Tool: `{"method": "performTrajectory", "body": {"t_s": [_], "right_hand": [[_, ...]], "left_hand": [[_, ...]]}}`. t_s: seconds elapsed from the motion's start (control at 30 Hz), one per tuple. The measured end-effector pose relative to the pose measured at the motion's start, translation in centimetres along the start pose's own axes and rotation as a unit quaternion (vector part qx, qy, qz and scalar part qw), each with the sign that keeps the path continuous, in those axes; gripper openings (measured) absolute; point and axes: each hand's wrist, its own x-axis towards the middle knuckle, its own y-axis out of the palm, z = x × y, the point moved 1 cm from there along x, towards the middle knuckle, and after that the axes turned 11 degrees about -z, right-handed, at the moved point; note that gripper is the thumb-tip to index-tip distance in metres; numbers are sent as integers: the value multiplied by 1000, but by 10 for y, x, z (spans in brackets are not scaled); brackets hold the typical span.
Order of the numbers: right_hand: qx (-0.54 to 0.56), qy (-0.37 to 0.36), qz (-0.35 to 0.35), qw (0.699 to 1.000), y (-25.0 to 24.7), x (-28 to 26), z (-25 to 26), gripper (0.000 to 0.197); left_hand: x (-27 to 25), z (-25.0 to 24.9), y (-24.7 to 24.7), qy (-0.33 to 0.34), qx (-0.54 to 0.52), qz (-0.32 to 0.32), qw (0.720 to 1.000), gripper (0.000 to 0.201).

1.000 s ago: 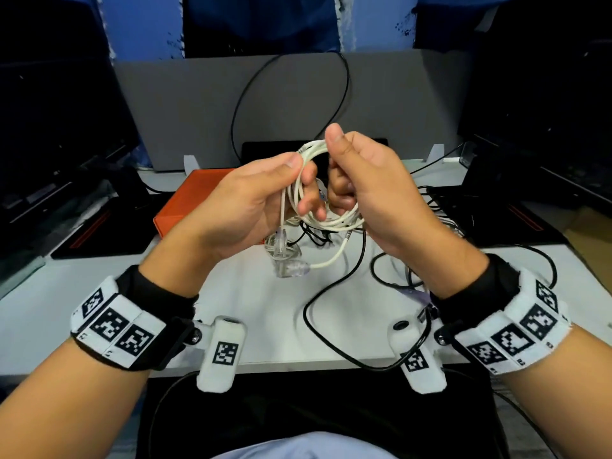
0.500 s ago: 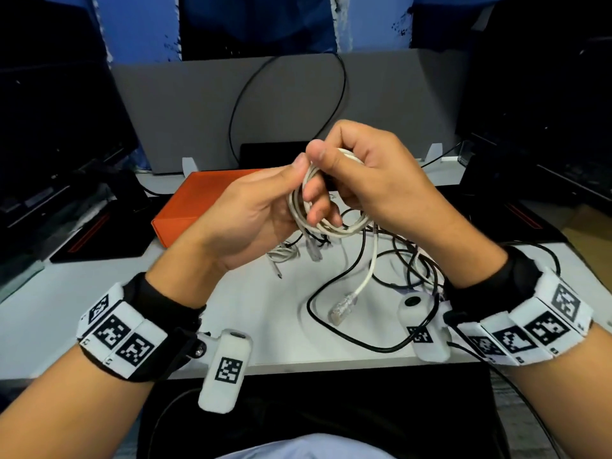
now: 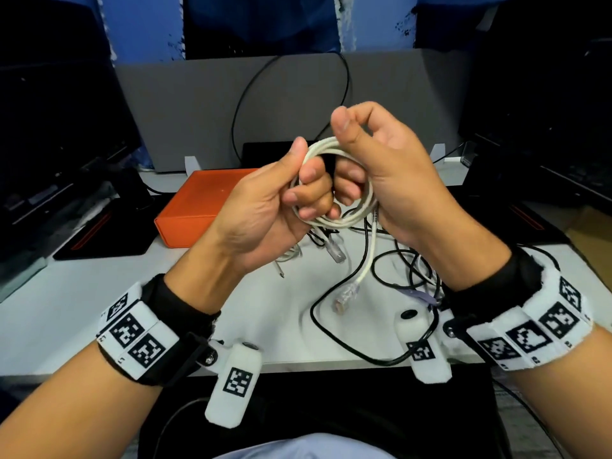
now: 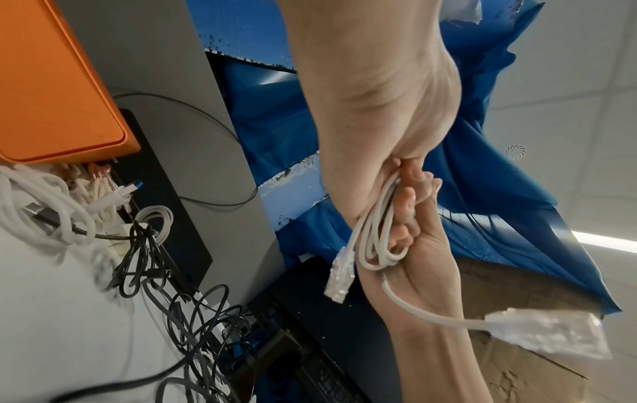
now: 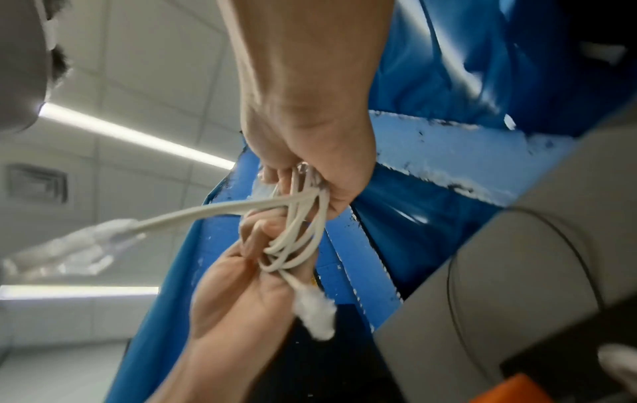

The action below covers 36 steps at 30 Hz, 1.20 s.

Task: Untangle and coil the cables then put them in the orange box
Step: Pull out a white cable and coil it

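Hands: two, a left hand [image 3: 265, 207] and a right hand [image 3: 390, 180]
White network cable [image 3: 344, 220]: one, wound in several loops
Clear plugs on that cable: two, one [image 3: 434, 252] just under the loops, one [image 3: 346, 294] hanging lower
Orange box [image 3: 195, 210]: one
Black cables on the tabletop [image 3: 344, 339]: several, tangled, number cannot be told
Other white cables [image 4: 41, 207]: a heap beside the box, number cannot be told

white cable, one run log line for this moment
white cable: coiled, ends dangling | left hand: holds coil | right hand: holds coil | orange box: on desk
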Motion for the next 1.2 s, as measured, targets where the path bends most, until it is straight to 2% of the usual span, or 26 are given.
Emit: {"method": "performTrajectory", "body": {"t_s": [0.1,0.17,0.3,0.47,0.7,0.8,0.87,0.93,1.03,1.13,1.2], "right_hand": [[104,88,28,990,-3,2,-5,26],[119,106,35,987,-3,2,-6,31],[53,78,1,996,-2,3,-9,34],[6,41,-3,999,-7,5,-9,21],[65,16,-6,998,0,4,-19,28],[25,11,-24,999,-3,5,-17,27],[-2,5,-31,999,-8,7,-13,26],[-37,-8,-37,999,-14,10,-9,26],[-84,-21,-48,995,-19,13,-6,27],[-134,-38,-59,989,-22,15,-6,27],[-168,-57,-65,982,-22,16,-7,26]], "left_hand": [[2,-5,-3,16,-10,-27,999,44],[2,-6,-6,17,-28,-37,999,45],[2,-1,-5,4,-26,-36,999,46],[-2,-8,-4,-2,82,-50,995,53],[0,-4,-1,30,-15,-47,998,48],[1,-2,-4,23,43,-69,996,48],[1,-6,-7,31,161,-99,981,51],[0,-14,-14,35,305,-112,945,52],[-5,-28,-25,25,453,-61,889,39],[-11,-42,-31,12,507,-34,861,24],[-15,-50,-34,14,495,-33,868,19]]}}
